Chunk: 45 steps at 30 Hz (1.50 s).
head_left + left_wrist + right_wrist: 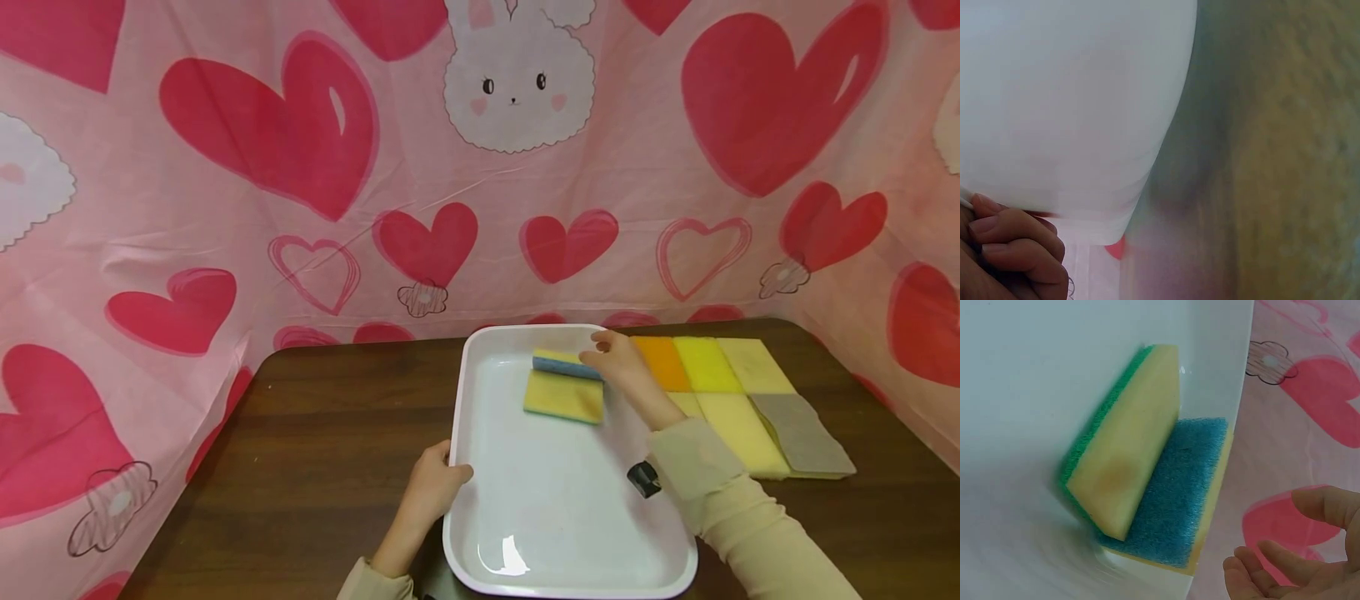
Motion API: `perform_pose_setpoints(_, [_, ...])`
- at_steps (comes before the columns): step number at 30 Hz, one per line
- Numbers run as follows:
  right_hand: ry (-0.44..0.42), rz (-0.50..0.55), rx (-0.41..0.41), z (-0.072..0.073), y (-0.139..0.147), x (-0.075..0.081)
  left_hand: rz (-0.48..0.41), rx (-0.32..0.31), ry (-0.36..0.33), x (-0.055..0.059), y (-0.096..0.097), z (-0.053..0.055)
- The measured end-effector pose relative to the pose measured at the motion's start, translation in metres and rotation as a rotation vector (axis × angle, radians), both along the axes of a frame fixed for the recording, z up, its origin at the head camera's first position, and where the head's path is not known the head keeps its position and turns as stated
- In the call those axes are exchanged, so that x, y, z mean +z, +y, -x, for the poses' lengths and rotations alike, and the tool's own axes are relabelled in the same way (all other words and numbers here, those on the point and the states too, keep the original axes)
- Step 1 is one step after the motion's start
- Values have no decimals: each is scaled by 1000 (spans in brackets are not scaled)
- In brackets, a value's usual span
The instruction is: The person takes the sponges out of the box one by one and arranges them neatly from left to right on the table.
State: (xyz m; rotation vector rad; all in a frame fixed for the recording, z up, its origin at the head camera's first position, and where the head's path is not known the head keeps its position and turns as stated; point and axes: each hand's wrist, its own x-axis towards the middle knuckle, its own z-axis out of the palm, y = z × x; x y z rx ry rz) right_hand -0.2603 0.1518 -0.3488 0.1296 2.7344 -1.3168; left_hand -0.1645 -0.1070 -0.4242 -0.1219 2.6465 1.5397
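Observation:
My left hand (pixel 435 483) grips the left wall of a white tray (pixel 555 500), thumb over the rim and fingers curled outside. In the left wrist view the tray's pale outer side (pixel 1072 112) fills much of the picture. Two sponges are at the tray's far end. One yellow sponge with a green scrub face (pixel 1129 444) leans on another with a blue scrub face (pixel 1172 494), which stands against the tray wall. Beside them, at the far right corner, my right hand (pixel 618 362) has its fingers spread, with a gap between them and the sponges (pixel 566 396).
Right of the tray, flat foam pieces lie side by side on the dark wooden table (pixel 337 433): an orange one (pixel 662 362), a bright yellow one (pixel 707 364), a grey one (pixel 802 433) and paler ones. A pink heart-patterned cloth (pixel 495 183) hangs behind.

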Motion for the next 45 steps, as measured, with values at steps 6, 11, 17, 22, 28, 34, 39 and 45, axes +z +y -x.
perform_pose_setpoints(6, [74, -79, 12, 4, -4, -10, 1, 3, -4, 0, 0, 0])
perform_pose_setpoints(11, [113, -134, 1, 6, -6, -15, 2, 0, -6, 0, 0, 0])
perform_pose_setpoints(17, [157, -207, -10, 9, -6, -21, -2, -3, -4, 0, 0, 0])
perform_pose_setpoints(22, [155, -228, -29, 12, -5, -27, 3, -1, -2, 0, 0, 1])
perform_pose_setpoints(28, [202, -227, 3, 16, -4, -36, 7, 3, 0, -1, 0, 1])
perform_pose_setpoints(34, [269, -249, 18, 18, -4, -42, 5, 4, -4, -1, 1, 1])
perform_pose_setpoints(39, [274, -260, 29, 18, -4, -44, 7, 9, -7, 0, 1, 1])
perform_pose_setpoints(45, [303, -276, 27, 18, -4, -47, 13, 15, -4, 0, 2, 1])
